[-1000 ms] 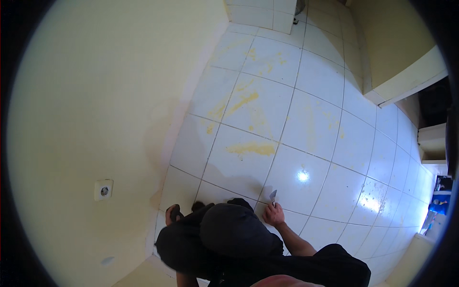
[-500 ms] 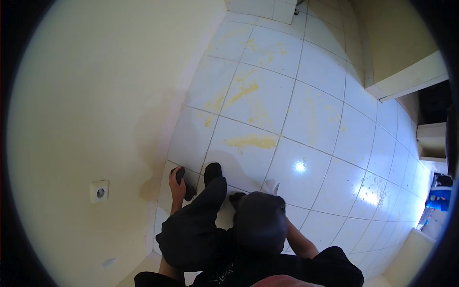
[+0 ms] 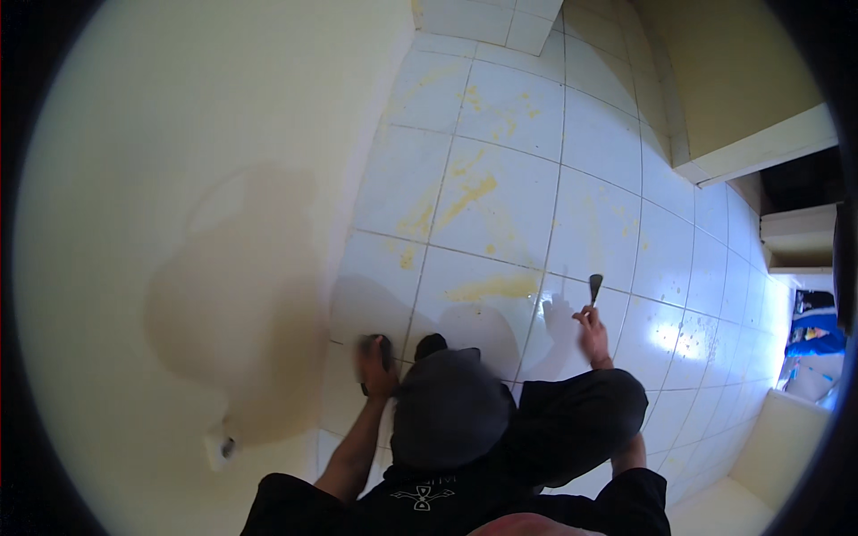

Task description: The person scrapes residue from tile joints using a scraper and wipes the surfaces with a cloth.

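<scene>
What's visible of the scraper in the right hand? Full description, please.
The scraper is a small hand tool with a dark grey, metal-looking blade that flares from a narrow neck toward its far end. A paler section shows just below the blade; the rest of the handle is hidden in the right hand. It points away from the person, blade outermost, over the white floor tiles. Only the hand visibly touches it; its shadow falls apart, suggesting it is raised.

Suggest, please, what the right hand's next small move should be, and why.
I'd probably bring the scraper left onto the nearest yellow smear, since the right hand holds it to the right of that smear, not touching it.
</scene>
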The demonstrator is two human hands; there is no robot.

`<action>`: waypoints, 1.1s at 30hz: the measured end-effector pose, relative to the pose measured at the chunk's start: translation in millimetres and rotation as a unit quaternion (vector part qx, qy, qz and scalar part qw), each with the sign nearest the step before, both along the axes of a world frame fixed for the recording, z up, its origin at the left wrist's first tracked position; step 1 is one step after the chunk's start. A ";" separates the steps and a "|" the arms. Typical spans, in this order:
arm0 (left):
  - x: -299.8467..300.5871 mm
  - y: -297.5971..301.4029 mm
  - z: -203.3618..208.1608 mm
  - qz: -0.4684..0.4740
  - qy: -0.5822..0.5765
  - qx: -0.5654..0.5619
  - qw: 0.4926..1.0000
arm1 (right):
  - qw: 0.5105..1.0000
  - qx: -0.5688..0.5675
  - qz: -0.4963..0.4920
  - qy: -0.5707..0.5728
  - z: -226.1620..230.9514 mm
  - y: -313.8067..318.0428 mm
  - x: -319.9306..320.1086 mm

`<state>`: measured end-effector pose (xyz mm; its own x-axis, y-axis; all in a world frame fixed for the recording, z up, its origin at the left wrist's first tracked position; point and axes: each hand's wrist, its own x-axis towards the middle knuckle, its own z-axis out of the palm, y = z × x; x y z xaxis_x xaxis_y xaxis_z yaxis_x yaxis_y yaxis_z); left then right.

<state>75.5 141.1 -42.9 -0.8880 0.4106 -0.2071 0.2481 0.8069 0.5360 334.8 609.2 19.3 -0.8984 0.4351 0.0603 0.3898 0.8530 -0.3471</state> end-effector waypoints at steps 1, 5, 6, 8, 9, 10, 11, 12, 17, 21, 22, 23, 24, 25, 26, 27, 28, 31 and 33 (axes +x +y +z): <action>2.1 -5.3 -4.8 0.012 -0.010 0.001 1.000 | 1.000 0.010 -0.008 0.008 10.6 1.4 -12.6; 4.9 -1.8 3.7 -0.007 0.004 0.021 1.000 | 0.999 0.038 -0.020 -0.015 53.2 8.2 -50.8; 3.6 -1.5 7.2 -0.008 -0.012 0.021 1.000 | 0.999 0.042 -0.026 -0.016 61.9 13.2 -60.9; 3.0 6.9 9.8 -0.016 -0.034 0.030 0.999 | 0.988 0.124 -0.051 0.073 91.6 29.3 -83.3; 2.7 7.4 10.9 -0.024 -0.006 0.035 0.999 | 0.984 0.137 -0.072 0.089 98.0 41.2 -90.1; 2.9 9.9 10.8 -0.034 0.019 0.043 0.998 | 0.978 0.155 -0.096 0.102 109.8 54.3 -94.4; 2.5 4.7 7.3 -0.038 0.014 0.040 0.998 | 0.967 0.179 -0.098 0.151 122.3 60.1 -109.6; 1.5 2.4 0.1 -0.035 0.023 0.042 0.998 | 0.953 0.205 -0.100 0.198 138.8 65.2 -126.9; -2.9 -5.3 -4.3 0.027 -0.032 0.114 0.993 | 0.922 0.183 -0.137 0.312 164.7 72.5 -178.2; -16.3 -20.1 -9.6 -0.045 0.000 0.055 0.997 | 0.917 0.094 -0.135 0.363 145.3 95.8 -221.0; -24.9 -18.8 -6.3 -0.058 -0.036 0.097 0.993 | 0.923 0.073 -0.124 0.358 137.0 103.0 -233.9; -29.8 -21.9 -10.5 -0.050 -0.030 0.091 0.994 | 0.922 0.064 -0.118 0.363 129.9 105.2 -254.2; -35.0 -23.1 -15.7 -0.010 -0.052 0.128 0.990 | 0.924 0.048 -0.101 0.366 121.2 107.4 -276.7; -40.6 -22.1 -20.1 0.030 -0.074 0.166 0.983 | 0.926 0.033 -0.083 0.367 112.3 108.2 -299.5; -50.5 -9.9 -10.9 0.031 -0.076 0.168 0.982 | 0.912 -0.019 -0.088 0.400 102.8 110.8 -317.0; -70.3 14.7 11.9 0.021 -0.077 0.143 0.986 | 0.912 -0.063 -0.093 0.395 98.0 118.5 -323.7; -93.9 37.2 20.8 0.011 -0.071 0.121 0.990 | 0.907 -0.105 -0.095 0.396 98.0 129.0 -334.1; -127.8 47.6 26.1 0.033 -0.019 0.060 0.997 | 0.934 -0.154 -0.077 0.312 76.8 141.9 -366.9; -136.9 57.5 30.3 0.055 -0.010 0.058 0.997 | 0.916 -0.263 -0.088 0.291 58.8 147.9 -372.9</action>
